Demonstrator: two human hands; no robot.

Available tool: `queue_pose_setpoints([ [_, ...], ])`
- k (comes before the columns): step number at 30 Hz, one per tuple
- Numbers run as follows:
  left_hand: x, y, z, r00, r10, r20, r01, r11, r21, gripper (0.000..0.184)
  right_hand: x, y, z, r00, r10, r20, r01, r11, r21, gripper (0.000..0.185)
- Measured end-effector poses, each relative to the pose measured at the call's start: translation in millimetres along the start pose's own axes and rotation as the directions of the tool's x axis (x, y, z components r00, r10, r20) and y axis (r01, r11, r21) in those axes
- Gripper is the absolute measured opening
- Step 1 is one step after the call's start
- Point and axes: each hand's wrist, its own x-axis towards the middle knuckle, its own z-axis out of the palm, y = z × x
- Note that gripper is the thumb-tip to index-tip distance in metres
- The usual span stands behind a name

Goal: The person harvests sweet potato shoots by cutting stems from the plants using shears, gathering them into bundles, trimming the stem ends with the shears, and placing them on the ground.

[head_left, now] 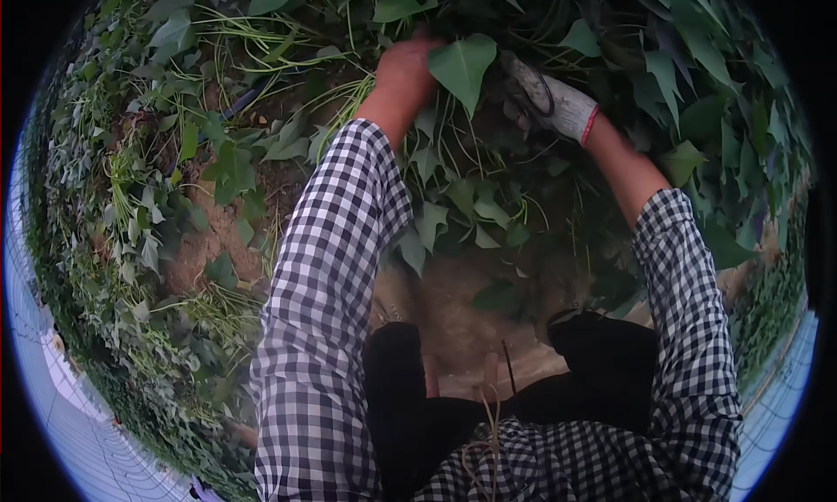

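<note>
My left hand [405,76], bare, reaches into the vines at the top middle. It looks curled, with its fingertips hidden among the foliage, so what it grips cannot be made out. A broad green leaf [464,68] hangs just right of it, between my hands. My right hand [551,102] wears a whitish, soiled glove with a red cuff. Its darkened fingers bend down into the shadowed leaves, and a thin dark loop lies across the glove. Whatever is in those fingers is hidden. Leafy vine stems [449,184] trail below both hands.
Dense vines spread around, with pale green stems [261,44] at upper left. Brown soil [214,240] shows between plants on the left and near my legs [401,371]. A tan cord [491,432] hangs at my waist. Blue sheeting or netting [74,432] borders the lower left.
</note>
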Motion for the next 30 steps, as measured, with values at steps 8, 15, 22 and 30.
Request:
queue_pose_setpoints([
  [8, 21, 48, -8, 0.994, -0.079, 0.081, 0.079, 0.997, -0.004, 0.025, 12, 3, 1, 0.993, 0.031, -0.112, 0.008, 0.944, 0.329, 0.047],
  [15, 49, 52, -3, 0.982, -0.191, -0.002, 0.191, 0.979, 0.074, 0.032, 15, -3, 3, 0.964, -0.011, -0.264, 0.027, 0.998, 0.060, 0.062],
  [22, 36, 14, -17, 0.989, -0.112, -0.099, 0.127, 0.977, 0.169, 0.026, -14, -14, 16, 0.990, -0.005, -0.144, 0.003, 1.000, -0.015, 0.072],
  [30, -57, -17, -107, 0.958, -0.019, -0.285, -0.004, 0.997, -0.081, 0.024, -68, -47, 34, 0.997, -0.061, -0.037, 0.052, 0.975, -0.216, 0.077],
])
